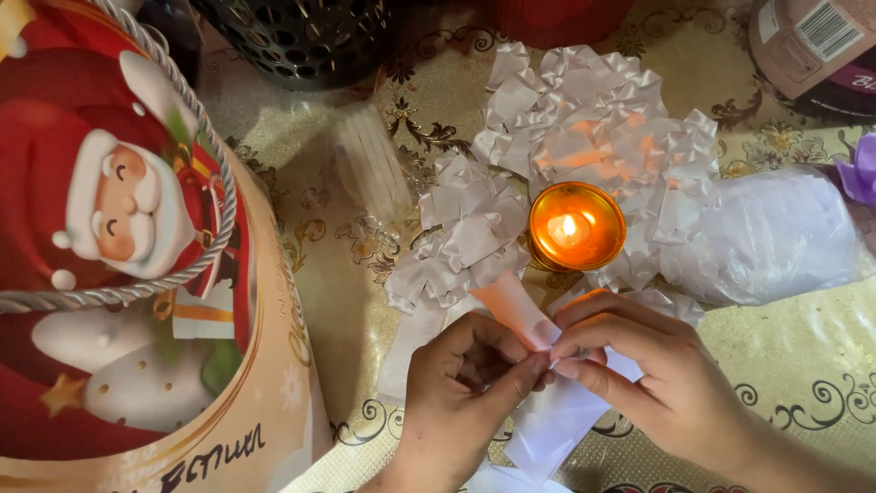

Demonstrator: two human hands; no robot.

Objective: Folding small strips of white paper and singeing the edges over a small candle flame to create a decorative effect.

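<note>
My left hand point(461, 393) and my right hand point(643, 370) meet at the near middle, both pinching a strip of white satin ribbon point(520, 306) whose upper end points toward a lit candle in a small gold cup point(577, 225). The ribbon's lower part point(557, 424) hangs below my fingers. A pile of folded white ribbon pieces point(584, 119) lies behind and around the candle, with more folded pieces point(465, 233) to its left.
A large gift bag with a Santa picture and rope handle point(128, 256) fills the left. A black mesh basket point(301, 36), a clear plastic packet point(370, 164), a white plastic bag point(776, 237) and a dark container point(817, 50) lie on the patterned tablecloth point(803, 365).
</note>
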